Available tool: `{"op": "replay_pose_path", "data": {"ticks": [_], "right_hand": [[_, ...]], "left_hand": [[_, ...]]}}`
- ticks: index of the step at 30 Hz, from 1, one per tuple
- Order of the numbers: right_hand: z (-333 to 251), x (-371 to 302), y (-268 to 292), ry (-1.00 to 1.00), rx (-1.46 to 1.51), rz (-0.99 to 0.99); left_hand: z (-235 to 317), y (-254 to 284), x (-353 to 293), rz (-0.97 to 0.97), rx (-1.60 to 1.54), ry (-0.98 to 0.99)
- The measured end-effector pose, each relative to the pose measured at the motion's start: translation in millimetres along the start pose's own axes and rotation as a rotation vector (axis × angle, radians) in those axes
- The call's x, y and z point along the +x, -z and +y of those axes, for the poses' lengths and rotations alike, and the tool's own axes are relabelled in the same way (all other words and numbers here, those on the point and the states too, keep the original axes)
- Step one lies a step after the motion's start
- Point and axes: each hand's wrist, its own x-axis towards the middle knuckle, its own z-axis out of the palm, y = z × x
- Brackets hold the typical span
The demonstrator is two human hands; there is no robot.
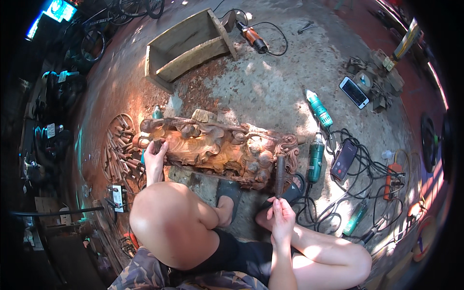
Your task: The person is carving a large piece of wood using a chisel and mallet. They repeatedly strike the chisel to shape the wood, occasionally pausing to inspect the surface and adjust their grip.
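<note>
A carved wooden sculpture [212,145], reddish brown with swirls and rounded lumps, lies lengthwise before my feet. My left hand [155,157] is at its left end, with fingers closed around a short dark piece [157,145], perhaps a tool handle; its lower part is hidden. My right hand [281,217] grips the thin end of a dark wooden mallet [280,171], shaped like a stick. The mallet's thick end points away from me, over the sculpture's right end. Left of my left hand lies a pile of carving chisels [118,157] with wooden handles.
A wooden frame [193,58] stands beyond the sculpture, near an orange power tool [252,38]. Green power tools [316,159] and tangled black cords [360,179] lie right, with a dark phone [344,159] and a white phone [354,92]. A white socket box [118,198] sits left.
</note>
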Motion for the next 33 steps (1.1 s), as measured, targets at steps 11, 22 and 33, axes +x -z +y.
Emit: {"op": "replay_pose_path", "data": {"ticks": [11, 22, 33], "right_hand": [[14, 0, 1, 0.051, -0.097, 0.012], [1, -11, -29, 0.232, -0.053, 0.071], [1, -5, -26, 0.259, -0.019, 0.117]], "left_hand": [[-4, 7, 7, -0.081, 0.055, -0.003], [0, 1, -2, -0.050, -0.062, -0.089], [38, 2, -50, 0.100, -0.217, -0.004]]}}
